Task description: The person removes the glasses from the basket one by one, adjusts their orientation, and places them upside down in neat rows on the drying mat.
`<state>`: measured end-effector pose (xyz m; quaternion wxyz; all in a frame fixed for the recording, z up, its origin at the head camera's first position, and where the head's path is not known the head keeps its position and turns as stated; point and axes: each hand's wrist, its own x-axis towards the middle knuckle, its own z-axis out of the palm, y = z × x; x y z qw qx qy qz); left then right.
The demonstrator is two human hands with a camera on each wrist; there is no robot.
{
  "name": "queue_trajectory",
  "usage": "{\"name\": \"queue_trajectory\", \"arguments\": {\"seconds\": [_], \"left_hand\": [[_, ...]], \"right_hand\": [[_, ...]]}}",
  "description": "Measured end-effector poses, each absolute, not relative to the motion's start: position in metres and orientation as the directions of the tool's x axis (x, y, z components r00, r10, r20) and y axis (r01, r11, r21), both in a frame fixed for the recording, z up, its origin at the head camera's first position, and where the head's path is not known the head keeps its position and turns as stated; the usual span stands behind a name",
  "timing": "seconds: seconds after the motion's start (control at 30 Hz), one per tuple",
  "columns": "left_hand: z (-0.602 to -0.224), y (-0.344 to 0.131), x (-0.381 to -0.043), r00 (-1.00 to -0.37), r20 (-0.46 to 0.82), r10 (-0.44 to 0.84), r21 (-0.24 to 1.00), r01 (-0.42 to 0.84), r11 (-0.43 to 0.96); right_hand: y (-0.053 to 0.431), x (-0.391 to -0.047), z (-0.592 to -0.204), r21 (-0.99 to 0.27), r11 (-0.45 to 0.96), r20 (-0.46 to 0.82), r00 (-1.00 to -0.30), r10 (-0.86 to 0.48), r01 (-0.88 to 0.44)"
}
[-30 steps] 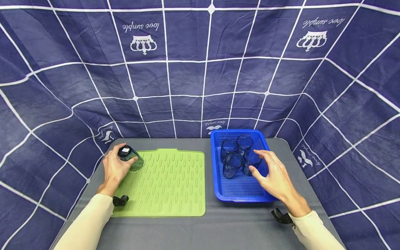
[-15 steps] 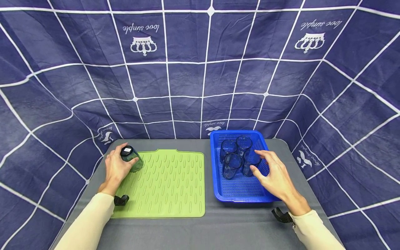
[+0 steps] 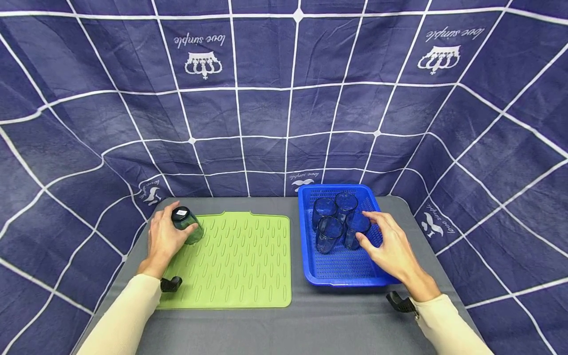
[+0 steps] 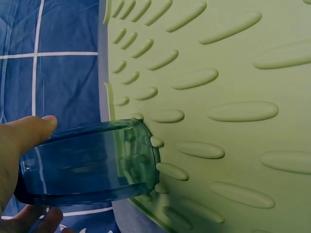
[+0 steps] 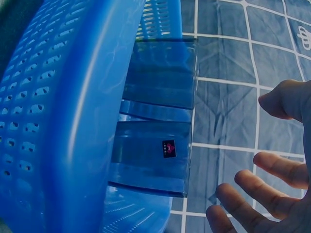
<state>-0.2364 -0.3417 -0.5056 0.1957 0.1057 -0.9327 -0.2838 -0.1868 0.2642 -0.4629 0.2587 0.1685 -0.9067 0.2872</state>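
In my left hand (image 3: 165, 237) is a clear drinking glass (image 3: 192, 230), thumb on one side and fingers on the other. It stands mouth down at the far left corner of the green ridged drying mat (image 3: 239, 261), its dark base with a white sticker facing up. My right hand (image 3: 392, 246) hovers over the right side of the blue basket (image 3: 321, 281), thumb and fingers spread near the rim of the nearest-right glass (image 3: 353, 236). The right wrist view shows a gap between those fingers (image 5: 248, 194) and the upright glasses, one bearing a small dark label (image 5: 168, 149).
More glasses stand mouth up in the basket: a front one (image 3: 328, 236), a left one (image 3: 323, 212) and a back one (image 3: 347, 203). The grey tabletop (image 3: 293, 330) runs around mat and basket. A blue checked cloth (image 3: 266, 113) hangs behind and at both sides.
Both hands stay nearly where they were. The left still holds the glass on the mat; the right remains spread beside the basket's glass, a hair farther from it.
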Motion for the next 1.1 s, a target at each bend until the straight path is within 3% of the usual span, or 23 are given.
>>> {"name": "queue_trajectory", "arguments": {"seconds": [0.33,1.1], "left_hand": [[-0.503,-0.337,-0.229,-0.894,0.32,-0.313,0.561,-0.088,0.823],[-0.477,-0.286,-0.205,-0.833,0.507,-0.223,0.544,0.108,0.832]], "right_hand": [[0.267,-0.191,-0.464,-0.423,0.784,0.564,-0.809,-0.165,-0.454],[0.276,-0.205,-0.46,-0.451,0.792,0.48,-0.86,-0.172,-0.411]]}}
